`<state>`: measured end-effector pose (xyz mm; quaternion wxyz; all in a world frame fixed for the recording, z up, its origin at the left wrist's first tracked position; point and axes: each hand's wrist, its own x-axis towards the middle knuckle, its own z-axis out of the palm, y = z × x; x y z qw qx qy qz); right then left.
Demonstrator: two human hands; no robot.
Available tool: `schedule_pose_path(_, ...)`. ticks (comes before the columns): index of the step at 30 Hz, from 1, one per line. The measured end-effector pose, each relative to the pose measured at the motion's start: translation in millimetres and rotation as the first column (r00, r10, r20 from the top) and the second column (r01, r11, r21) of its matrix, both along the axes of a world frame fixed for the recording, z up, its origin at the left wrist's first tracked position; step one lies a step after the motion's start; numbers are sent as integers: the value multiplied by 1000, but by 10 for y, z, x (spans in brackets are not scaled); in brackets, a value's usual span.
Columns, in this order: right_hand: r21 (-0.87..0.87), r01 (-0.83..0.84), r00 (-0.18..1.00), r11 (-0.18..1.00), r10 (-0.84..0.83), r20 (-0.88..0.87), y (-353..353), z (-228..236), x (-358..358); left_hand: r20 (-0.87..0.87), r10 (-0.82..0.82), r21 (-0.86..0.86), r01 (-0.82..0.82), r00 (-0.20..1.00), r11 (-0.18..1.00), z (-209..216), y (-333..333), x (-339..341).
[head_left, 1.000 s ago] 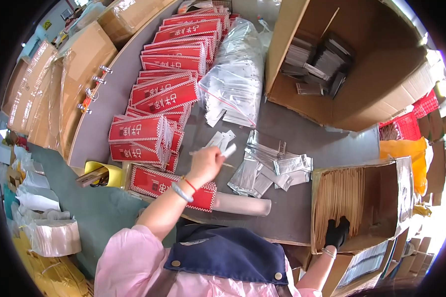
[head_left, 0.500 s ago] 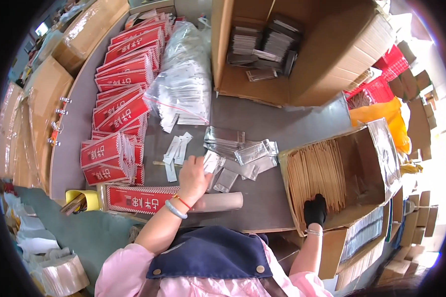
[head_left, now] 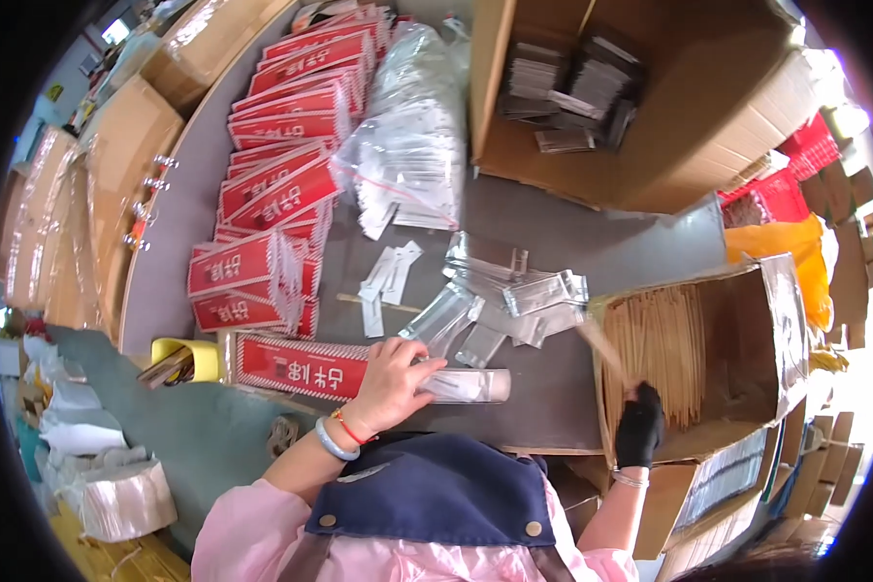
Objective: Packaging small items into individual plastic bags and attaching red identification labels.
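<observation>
Left hand [head_left: 393,380] over a packet [head_left: 458,386]; gloved right hand [head_left: 638,429] closed on sticks [head_left: 606,347].
A red sleeve [head_left: 306,369], white characters on it, lies left of centre, long axis across the frame; the nearer left fingers bend onto the packet at its right end, grip unclear; blurred sticks slant up-left from right fingers, lower right.

Envelopes [head_left: 286,189] lie left of the bag [head_left: 412,136]; sticks [head_left: 658,344] lie in the nearer carton [head_left: 784,310] (right of both).
</observation>
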<state>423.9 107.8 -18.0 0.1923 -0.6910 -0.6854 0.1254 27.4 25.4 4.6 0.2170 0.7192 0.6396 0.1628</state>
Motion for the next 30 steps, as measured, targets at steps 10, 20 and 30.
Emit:
schedule_pose_path(10, -16, -747, 658, 664, 737, -154, -72, -351, -1344, 30, -19, 175, 13, 999, 985, -97, -274, -181)
schedule_pose_path(20, -131, -680, 502, 722, 327, -801, -347, -290, -2055, -49, -54, 182, 62, 997, 981, -144, -64, 37)
schedule_pose_path(30, 42, -765, 643, 643, 766, -6, -50, 282, -1830, -240, -309, 115, 343, 920, 932, 417, 131, -263)
